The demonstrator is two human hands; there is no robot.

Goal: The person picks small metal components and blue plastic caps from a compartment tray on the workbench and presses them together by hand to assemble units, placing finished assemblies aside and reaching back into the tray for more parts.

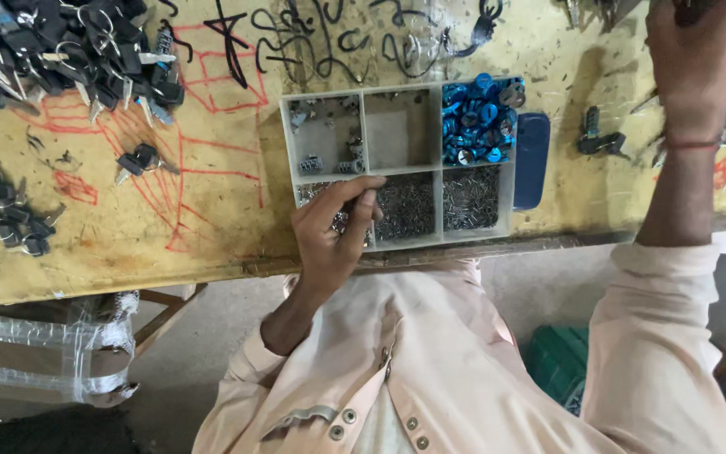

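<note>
Right, starting at ten o'clock, I see a heap of black-headed keys (69,50) piled on the yellow worktable (212,227), with a smaller cluster of black key parts (6,214) at nine o'clock and one loose black key (140,160) lying between them and the tray. Red and black scribbles cover the tabletop there. At the centre sits a grey compartment tray (437,164): its upper row holds a few small metal bits, an almost bare cell and a cell of blue rings (479,119) (some look metallic), while the lower row holds tiny metal pins (409,206). My left hand (334,231) is over the lower left cell, thumb and forefinger pinched together at the pins; I cannot tell whether anything is caught between them. A dark blue lid (532,160) lies touching the tray's right side. At two o'clock a black key piece (598,139) rests apart. My right hand (699,59) reaches to one o'clock, fingers out of frame, so I cannot tell their grip.
</note>
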